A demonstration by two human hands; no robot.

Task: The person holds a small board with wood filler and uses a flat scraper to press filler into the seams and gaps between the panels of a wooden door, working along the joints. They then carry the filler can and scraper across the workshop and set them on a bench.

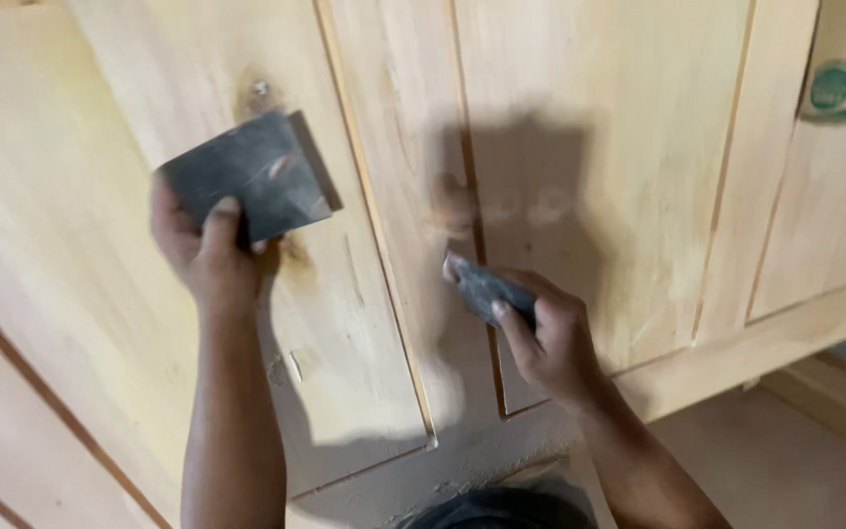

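I am looking down at a big wooden door (580,147) made of pale, bare wood with sunk panels and thin grooves between them. My left hand (203,250) holds a flat grey scraper blade (242,176) up against the left panel (247,323), near a dark knot in the wood. My thumb lies on the front of the blade and my other fingers are curled behind it, so my fingers are clamped on its lower edge. The blade looks thin, stiff and light. I think its edges could be sharp, so the safe place to hold it is low down on the flat part, just where I have it now, and not on the top edge.

My right hand (545,338) is lower and to the right. It holds a small grey folded piece of sandpaper (482,286), pressed on the wood right beside a groove (472,206). My fingers are closed tight on it, thumb on top. This piece looks soft and bendy and very light, and it is a bit blurry. I think it would slip away easily, so it wants a firm pinch with fingers spread flat over it.

There is pale dust on the wood under my hands. A brown floor (785,460) shows at the bottom right.
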